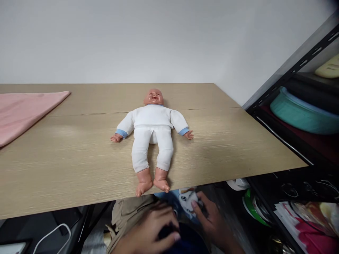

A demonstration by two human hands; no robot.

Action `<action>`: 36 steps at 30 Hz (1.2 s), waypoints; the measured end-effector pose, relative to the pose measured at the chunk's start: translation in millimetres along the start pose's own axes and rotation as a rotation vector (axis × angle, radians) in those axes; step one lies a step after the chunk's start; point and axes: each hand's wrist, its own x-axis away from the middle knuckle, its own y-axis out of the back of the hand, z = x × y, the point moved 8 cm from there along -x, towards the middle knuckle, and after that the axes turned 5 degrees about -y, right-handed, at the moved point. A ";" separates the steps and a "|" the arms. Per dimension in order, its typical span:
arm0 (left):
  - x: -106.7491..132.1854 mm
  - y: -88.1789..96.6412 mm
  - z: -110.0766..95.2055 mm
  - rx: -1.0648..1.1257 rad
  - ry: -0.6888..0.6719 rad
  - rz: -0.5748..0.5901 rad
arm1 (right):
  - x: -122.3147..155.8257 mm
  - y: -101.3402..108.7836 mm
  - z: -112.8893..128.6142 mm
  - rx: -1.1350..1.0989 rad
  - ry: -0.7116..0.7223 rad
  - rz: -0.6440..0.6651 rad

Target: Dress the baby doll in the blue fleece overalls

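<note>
A baby doll (pixel 153 141) in a white top and white trousers with blue cuffs lies on its back on the wooden table, feet at the front edge. Below that edge, over the lap, my right hand (pixel 213 220) pinches a blue and white printed cloth (pixel 188 201) between thumb and fingers. Part of the cloth is hidden under the table. My left hand (pixel 159 225) is beside it, slightly blurred, thumb spread away from the fingers, with nothing visible in it. Neither hand touches the doll.
A pink cloth (pixel 26 111) lies on the table's (pixel 79 169) left side. On the right, a black shelf rack (pixel 286 148) holds a teal fabric item (pixel 304 113) and various goods. A white cable (pixel 51 236) hangs at lower left. A wall stands behind.
</note>
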 end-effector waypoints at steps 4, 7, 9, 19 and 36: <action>11.5 17.8 -62.1 -0.039 -0.283 0.117 | 12.0 13.0 111.2 0.174 0.433 0.284; 8.6 57.8 -89.8 0.081 -0.356 -0.064 | 15.7 31.0 163.8 0.290 0.666 0.424; -5.4 84.5 -95.9 0.157 -0.304 -0.136 | 13.2 47.5 191.2 0.310 0.785 0.430; -80.5 151.7 -137.5 0.251 -0.516 0.125 | -66.2 121.3 255.0 0.042 0.605 0.277; -48.1 213.6 -90.0 -0.205 -0.146 0.020 | -108.5 110.9 226.2 -0.001 0.716 0.314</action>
